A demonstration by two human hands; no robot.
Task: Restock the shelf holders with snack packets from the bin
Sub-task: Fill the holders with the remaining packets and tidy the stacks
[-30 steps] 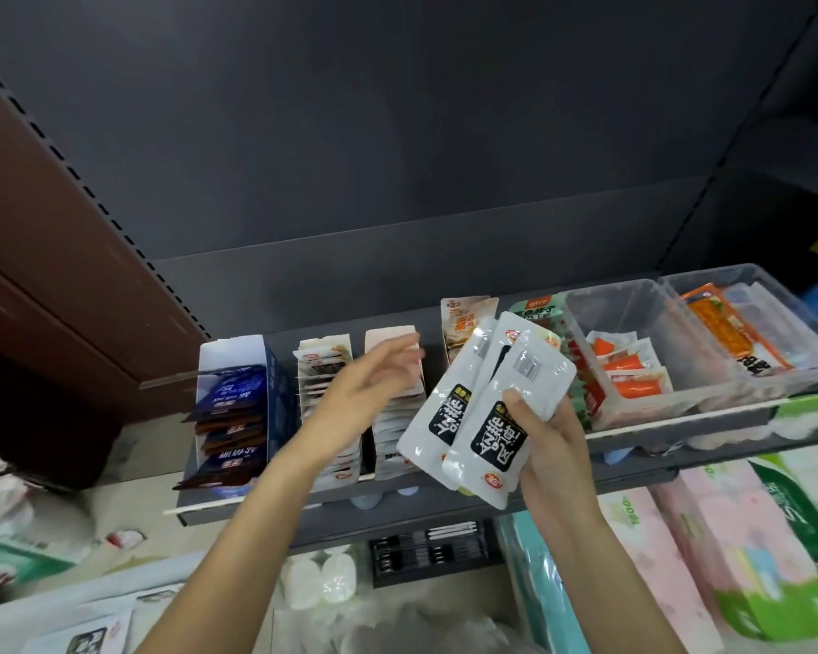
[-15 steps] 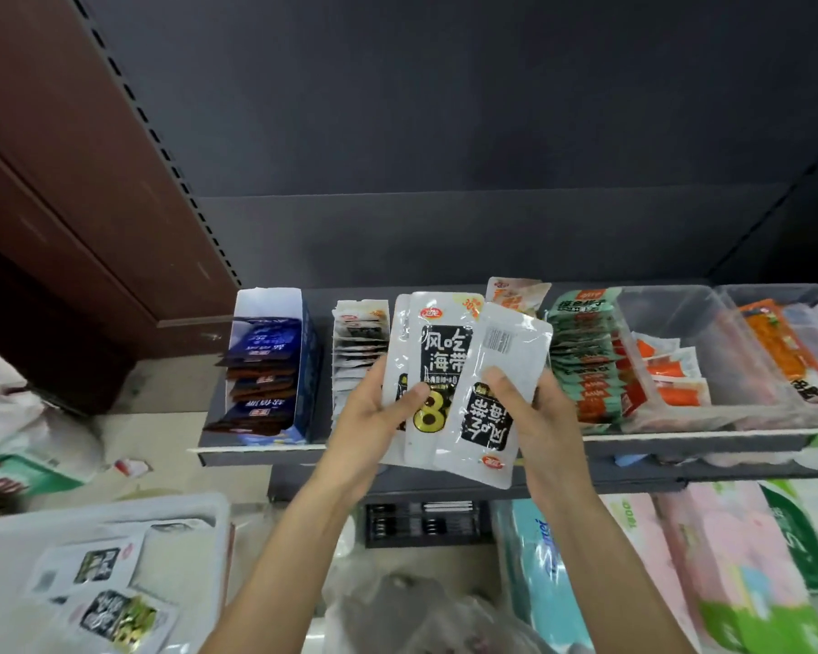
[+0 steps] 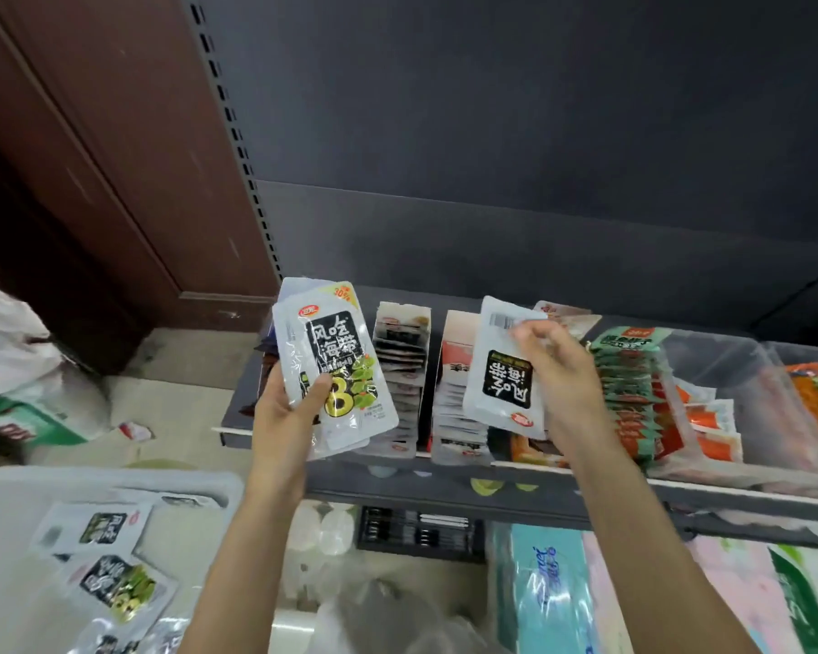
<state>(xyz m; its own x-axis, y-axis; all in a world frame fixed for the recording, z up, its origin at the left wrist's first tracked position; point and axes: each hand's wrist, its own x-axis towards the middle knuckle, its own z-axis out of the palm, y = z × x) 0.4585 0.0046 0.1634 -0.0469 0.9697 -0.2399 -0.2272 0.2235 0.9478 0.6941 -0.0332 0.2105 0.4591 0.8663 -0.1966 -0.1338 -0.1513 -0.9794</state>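
My left hand (image 3: 288, 408) grips a small stack of white snack packets (image 3: 338, 361) with black labels, held upright in front of the left end of the shelf (image 3: 444, 479). My right hand (image 3: 555, 375) holds one more white packet (image 3: 503, 365), upside down, in front of the white shelf holders (image 3: 402, 370) filled with rows of packets. The white bin (image 3: 10, 493) sits at the lower left with several matching packets (image 3: 114, 582) lying in it.
Green packets (image 3: 631, 370) and clear tubs (image 3: 728, 365) with orange packets fill the shelf to the right. Tissue packs (image 3: 553, 592) sit on the lower shelf. A brown wooden panel (image 3: 90, 158) stands to the left, and plastic bags (image 3: 15, 351) lie on the floor.
My hands have split the packets: the left took the stack leftward, the right drew one packet off to the right. The view has shifted left and down, showing more of the bin.
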